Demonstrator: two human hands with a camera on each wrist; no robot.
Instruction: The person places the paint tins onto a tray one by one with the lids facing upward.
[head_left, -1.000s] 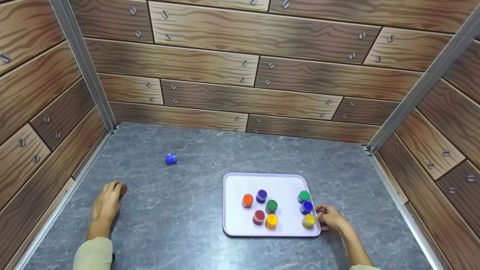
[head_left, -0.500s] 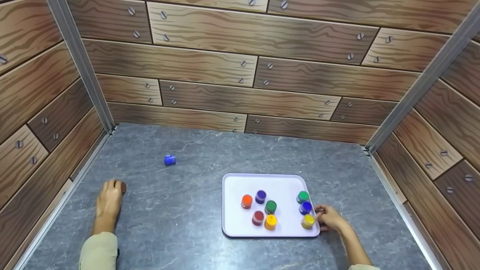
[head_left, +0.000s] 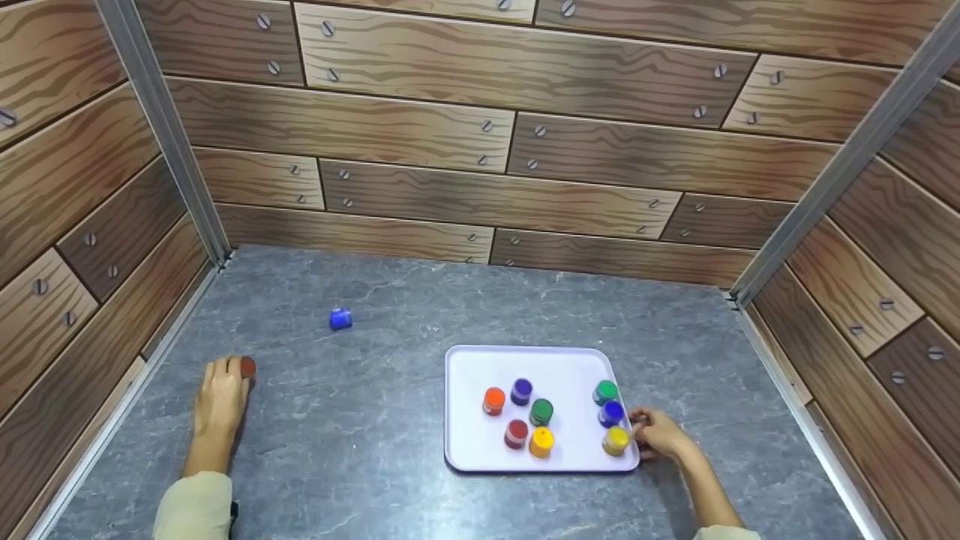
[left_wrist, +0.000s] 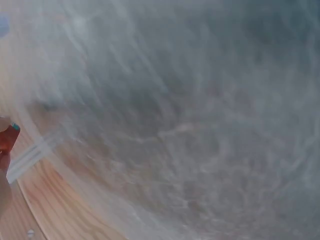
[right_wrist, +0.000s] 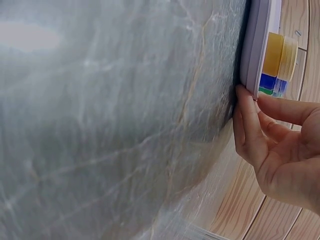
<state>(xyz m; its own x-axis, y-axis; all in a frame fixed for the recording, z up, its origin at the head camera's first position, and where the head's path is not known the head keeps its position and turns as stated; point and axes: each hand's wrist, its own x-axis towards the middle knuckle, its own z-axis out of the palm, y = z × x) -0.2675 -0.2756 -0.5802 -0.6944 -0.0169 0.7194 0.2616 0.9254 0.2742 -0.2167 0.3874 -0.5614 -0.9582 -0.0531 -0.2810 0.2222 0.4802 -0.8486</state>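
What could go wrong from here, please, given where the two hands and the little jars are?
The left hand holds a small red jar at its fingertips only; it might slip and roll like the blue jar lying on its side. The right hand presses the edge of the tray beside the yellow jar; a nudge could topple that jar or the closely packed ones next to it.

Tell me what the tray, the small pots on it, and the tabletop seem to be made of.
Tray: probably plastic, pale lilac, smooth and matte, with rounded corners and a thin raised rim.
Pots: likely clear plastic with coloured contents and matching caps; the right wrist view shows a translucent yellow one.
Tabletop: grey with marble-like veins, possibly stone or printed laminate.
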